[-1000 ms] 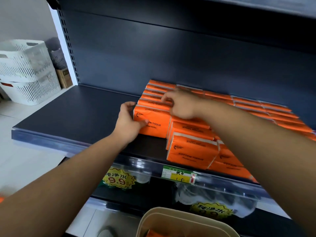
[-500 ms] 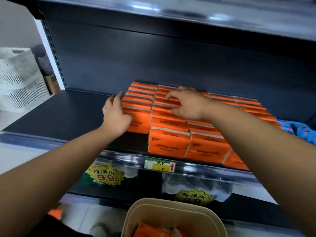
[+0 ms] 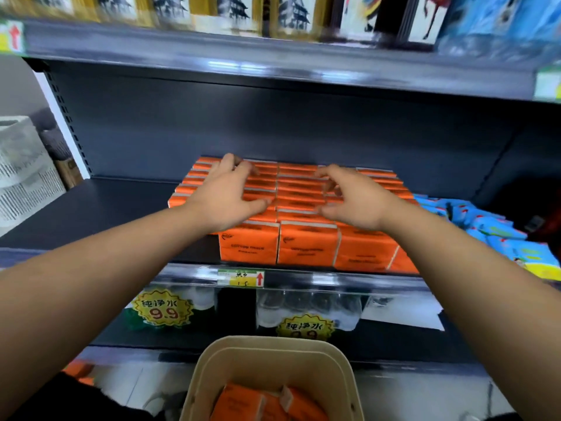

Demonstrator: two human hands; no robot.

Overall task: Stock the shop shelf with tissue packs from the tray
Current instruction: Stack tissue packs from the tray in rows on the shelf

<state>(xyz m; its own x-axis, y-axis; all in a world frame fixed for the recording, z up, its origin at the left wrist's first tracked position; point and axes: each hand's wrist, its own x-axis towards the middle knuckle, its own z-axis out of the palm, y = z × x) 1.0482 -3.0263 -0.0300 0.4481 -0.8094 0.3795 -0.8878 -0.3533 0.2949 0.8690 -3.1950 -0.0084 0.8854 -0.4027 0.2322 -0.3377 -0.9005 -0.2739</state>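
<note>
- Plainly, the orange tissue packs [image 3: 306,247] stand in tight rows on the dark shelf [image 3: 100,208]. They form one block at the centre of the view, and bare shelf board stretches away at the block's 9 o'clock.
- The left hand [image 3: 226,192] lies palm down over the block's 10 o'clock part. Its fingers are spread wide and only slightly bent, and the thumb reaches toward 3 o'clock along a pack top. It grips nothing.
- The right hand [image 3: 353,199] is over the block's 2 o'clock part, palm down. Its fingers are loosely bent like a claw, the thumb is apart from them, and nothing is held. Whether its fingertips touch the packs cannot be told.
- The two hands are near each other but apart, with a column of packs showing between them.
- The beige tray [image 3: 273,350] sits at 6 o'clock of the view, below the shelf's front edge. Spare packs [image 3: 239,402] of the same orange lie tilted inside it.
- A price tag [image 3: 241,278] with a red arrow sits on the shelf's front rail, at the block's 6 o'clock.
- Blue packets [image 3: 501,235] lie just beside the block at its 3 o'clock.
- Water bottles [image 3: 306,308] stand on the level below, and yellow stickers [image 3: 162,309] there read 9.9.
- White baskets [image 3: 24,177], blurred, stand at 9 o'clock beyond the shelf's end.
- An upper shelf [image 3: 273,65] crosses at 12 o'clock, and the goods on it are blurred.
</note>
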